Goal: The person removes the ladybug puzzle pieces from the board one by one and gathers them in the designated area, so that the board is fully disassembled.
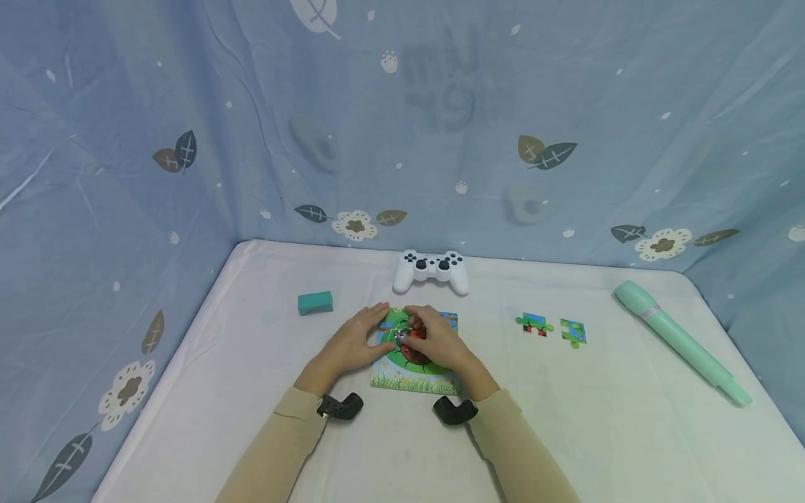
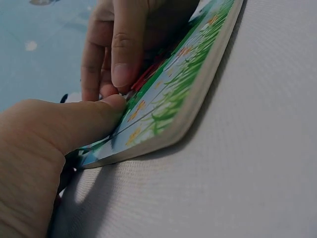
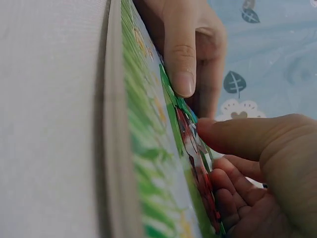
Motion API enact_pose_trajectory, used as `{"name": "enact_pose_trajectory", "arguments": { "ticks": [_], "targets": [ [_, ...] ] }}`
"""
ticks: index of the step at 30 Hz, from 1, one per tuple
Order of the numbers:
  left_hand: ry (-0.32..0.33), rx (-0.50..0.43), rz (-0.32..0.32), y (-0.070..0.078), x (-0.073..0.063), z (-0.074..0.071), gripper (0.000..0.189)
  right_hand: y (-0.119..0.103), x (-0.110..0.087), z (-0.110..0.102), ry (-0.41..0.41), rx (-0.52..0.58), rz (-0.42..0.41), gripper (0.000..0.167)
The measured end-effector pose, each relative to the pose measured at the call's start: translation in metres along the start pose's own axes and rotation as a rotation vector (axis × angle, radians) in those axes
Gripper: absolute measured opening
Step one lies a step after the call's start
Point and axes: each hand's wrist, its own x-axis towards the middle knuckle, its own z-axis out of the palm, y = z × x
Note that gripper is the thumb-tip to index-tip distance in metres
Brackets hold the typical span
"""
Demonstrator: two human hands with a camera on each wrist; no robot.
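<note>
A ladybug jigsaw puzzle (image 1: 415, 383) in a thick frame lies on the table between the hands. The left hand (image 1: 354, 342) rests along its left side, fingers mostly straight and reaching to the top edge; its thumb (image 2: 94, 121) lies over the board. Above the ladybug, the right hand (image 1: 439, 341) has its fingers curled and its thumb (image 3: 237, 137) pointing left. A small puzzle piece with grey and white on it (image 3: 200, 147) shows at that thumb tip, pinched close to the picture. The fingers partly hide it.
Two loose puzzle pieces lie to the right, one with red (image 1: 534, 324) and one blue-green (image 1: 574, 332). A white game controller (image 1: 431, 271) is behind the puzzle. A teal block (image 1: 315, 302) sits at left, a mint-green toy microphone (image 1: 682, 342) at far right.
</note>
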Motion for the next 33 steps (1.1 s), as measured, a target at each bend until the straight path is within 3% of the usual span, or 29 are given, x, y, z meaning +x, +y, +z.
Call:
{"name": "enact_pose_trajectory", "arguments": {
  "ticks": [9, 18, 33],
  "targets": [
    [0.021, -0.025, -0.012, 0.0, -0.0013, -0.0017, 0.078, -0.002, 0.0052, 0.0032, 0.019, -0.062, 0.02, 0.047],
    [-0.006, -0.031, -0.021, 0.0018, -0.0007, -0.0019, 0.08, -0.0026, 0.0042, 0.0051, 0.079, -0.021, 0.044, 0.041],
    [-0.008, -0.033, -0.016, 0.0024, -0.0003, -0.0026, 0.079, -0.0033, 0.0008, 0.0044, 0.112, -0.127, -0.076, 0.041]
  ]
}}
